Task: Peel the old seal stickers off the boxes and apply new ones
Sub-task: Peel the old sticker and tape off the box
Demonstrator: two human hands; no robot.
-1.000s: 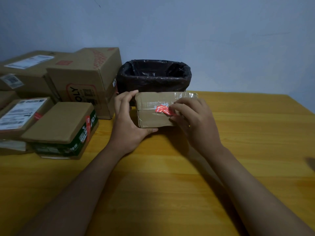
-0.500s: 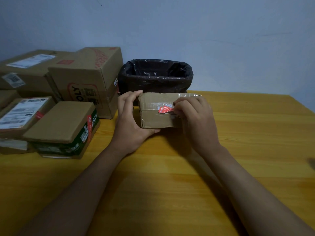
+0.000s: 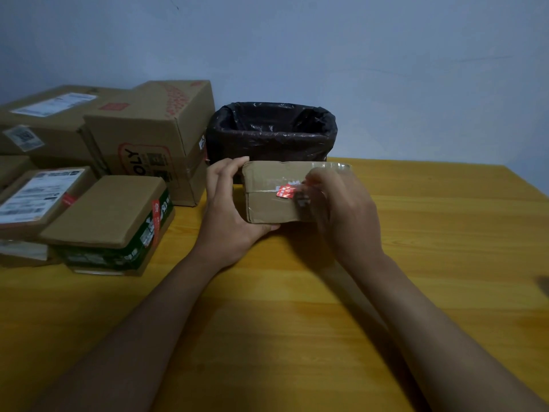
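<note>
Gripping the small box (image 3: 269, 200) from its left end, my left hand (image 3: 228, 217) has the thumb curled under the near bottom edge and the fingers up behind the far top corner, so the box stands tilted on the wooden table (image 3: 416, 263) with its taped face toward me. Off to my far left sits the pile of other boxes (image 3: 89, 173): a flat one with a white label (image 3: 32, 196), a carton with green sides and a red seal sticker (image 3: 155, 215) down its edge, and taller cartons behind. Straight behind the held box I see a bin lined with a black bag (image 3: 271, 129), against the wall. On the box face, a red sticker (image 3: 285, 191) sits on the tape seam, partly crumpled. My right hand (image 3: 341, 209) is at that sticker's right end, fingers bent in over it; motion blur hides the fingertips, so I cannot tell whether they pinch it.
</note>
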